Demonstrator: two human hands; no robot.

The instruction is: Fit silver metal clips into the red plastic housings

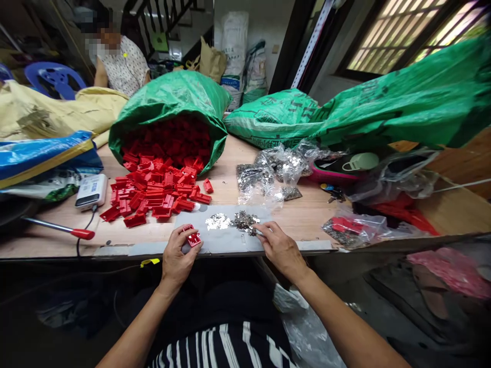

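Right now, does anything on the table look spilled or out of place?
Yes: the green sack lies on its side, and a heap of red plastic parts spills from its mouth across the wooden table. It looks odd because they lie loose and jumbled, reaching right up to the grey mat.

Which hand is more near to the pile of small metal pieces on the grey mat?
The right hand: its fingers are at the pile's lower right edge. The left hand is farther away, left of the pile, holding a red plastic part.
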